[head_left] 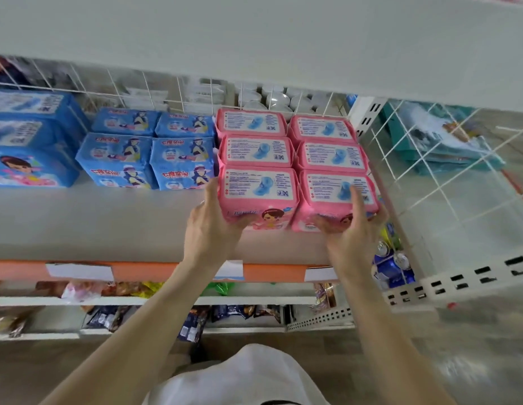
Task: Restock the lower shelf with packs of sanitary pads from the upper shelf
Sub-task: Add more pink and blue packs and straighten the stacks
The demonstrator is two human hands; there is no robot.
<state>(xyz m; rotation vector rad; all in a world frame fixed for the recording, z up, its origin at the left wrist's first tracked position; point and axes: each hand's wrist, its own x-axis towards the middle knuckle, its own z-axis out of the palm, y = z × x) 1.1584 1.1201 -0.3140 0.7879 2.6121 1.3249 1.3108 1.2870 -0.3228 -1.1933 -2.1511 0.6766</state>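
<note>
Pink packs of sanitary pads stand in two columns on the white shelf (108, 223), at its right end. My left hand (210, 226) grips the front left pink pack (254, 188), fingers up its left side and thumb across its front. My right hand (351, 229) pinches the front right pink pack (327, 188), with a finger on its top and the thumb on its front. Both packs sit on the shelf against the pink packs behind them (283, 141).
Small blue packs (117, 159) and a large blue pack (26, 141) stand to the left. A white wire divider (429, 182) closes the shelf's right end, with drink cans (391, 264) below it. Another shelf (254, 39) hangs close overhead. Snack bags (123, 287) fill the shelves beneath.
</note>
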